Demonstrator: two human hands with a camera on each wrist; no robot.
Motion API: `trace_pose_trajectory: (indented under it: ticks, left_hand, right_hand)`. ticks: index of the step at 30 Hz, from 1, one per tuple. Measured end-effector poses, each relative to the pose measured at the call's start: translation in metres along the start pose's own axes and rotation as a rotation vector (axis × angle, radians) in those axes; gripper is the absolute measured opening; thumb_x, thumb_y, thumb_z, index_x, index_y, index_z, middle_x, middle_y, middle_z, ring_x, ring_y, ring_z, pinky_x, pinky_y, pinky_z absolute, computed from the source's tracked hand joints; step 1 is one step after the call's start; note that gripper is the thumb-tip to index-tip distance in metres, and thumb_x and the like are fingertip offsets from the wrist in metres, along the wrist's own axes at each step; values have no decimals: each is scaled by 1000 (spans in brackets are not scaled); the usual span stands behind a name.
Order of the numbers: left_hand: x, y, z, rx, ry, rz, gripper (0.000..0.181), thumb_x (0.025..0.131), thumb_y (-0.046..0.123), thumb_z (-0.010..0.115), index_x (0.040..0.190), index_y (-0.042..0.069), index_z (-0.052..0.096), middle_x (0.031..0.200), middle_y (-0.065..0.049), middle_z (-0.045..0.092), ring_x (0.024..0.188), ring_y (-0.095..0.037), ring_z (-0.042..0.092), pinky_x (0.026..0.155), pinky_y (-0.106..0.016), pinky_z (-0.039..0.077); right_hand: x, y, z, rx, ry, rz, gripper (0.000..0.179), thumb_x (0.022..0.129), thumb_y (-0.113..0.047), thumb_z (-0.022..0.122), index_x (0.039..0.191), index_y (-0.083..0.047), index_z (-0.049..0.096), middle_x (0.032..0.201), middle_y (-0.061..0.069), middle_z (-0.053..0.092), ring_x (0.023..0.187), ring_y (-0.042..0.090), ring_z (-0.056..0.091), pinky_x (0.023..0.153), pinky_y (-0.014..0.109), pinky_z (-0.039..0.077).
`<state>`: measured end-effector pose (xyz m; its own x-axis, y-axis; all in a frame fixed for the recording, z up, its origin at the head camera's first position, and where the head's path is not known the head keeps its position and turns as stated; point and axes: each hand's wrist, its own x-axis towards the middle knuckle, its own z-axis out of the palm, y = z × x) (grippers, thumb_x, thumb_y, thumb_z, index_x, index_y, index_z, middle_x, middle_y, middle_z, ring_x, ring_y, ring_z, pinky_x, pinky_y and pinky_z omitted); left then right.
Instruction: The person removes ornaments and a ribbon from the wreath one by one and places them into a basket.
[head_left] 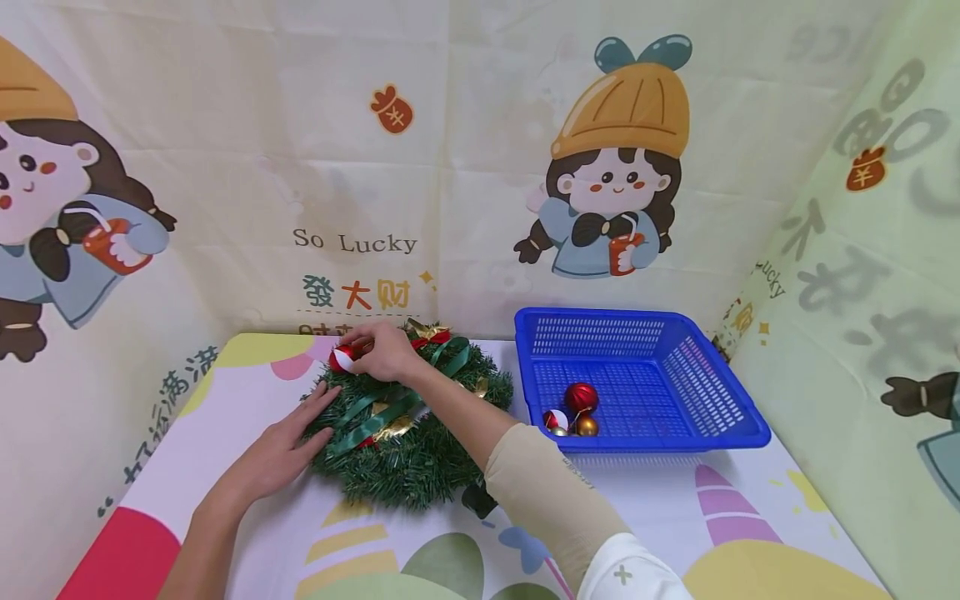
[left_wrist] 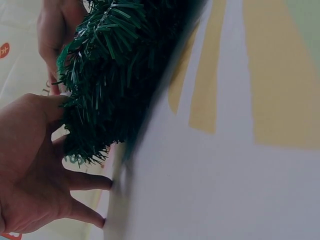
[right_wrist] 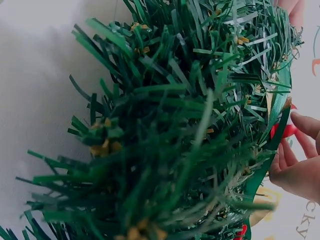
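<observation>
A green tinsel wreath (head_left: 412, 482) lies on the table, decorated with dark green ribbons (head_left: 386, 421), gold bows and bits of red. At its far left part, my right hand (head_left: 386, 353) pinches a red and white Christmas ball (head_left: 342, 358) against the greenery. In the right wrist view only a little red of the ball (right_wrist: 289, 129) shows between the fingers. My left hand (head_left: 287, 446) rests at the wreath's left edge with fingers spread. In the left wrist view two of its fingertips (left_wrist: 102, 222) reach down to the tabletop.
To the right of the wreath stands a blue plastic basket (head_left: 712, 437). In its near left corner lie a red ball (head_left: 581, 397), a red and white ball (head_left: 553, 419) and smaller gold ones (head_left: 587, 426). Printed cloth walls (head_left: 465, 208) enclose the table at the back and sides.
</observation>
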<state>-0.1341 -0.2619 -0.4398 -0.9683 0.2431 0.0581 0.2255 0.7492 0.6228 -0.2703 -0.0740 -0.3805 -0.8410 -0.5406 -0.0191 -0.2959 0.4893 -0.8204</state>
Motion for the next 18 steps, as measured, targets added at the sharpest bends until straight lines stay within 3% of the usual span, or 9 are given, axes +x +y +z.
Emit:
trace_pose_trajectory:
  ticks: [18]
  left_hand:
    - [0, 0, -1, 2, 1, 1, 62, 109, 33, 54, 166, 22, 32, 173, -18, 20, 152, -55, 28, 114, -75, 30]
  right_hand:
    - [2, 0, 2, 31, 58, 31, 28, 90, -13, 83, 116, -17, 76, 112, 1, 73, 95, 13, 66, 67, 23, 57]
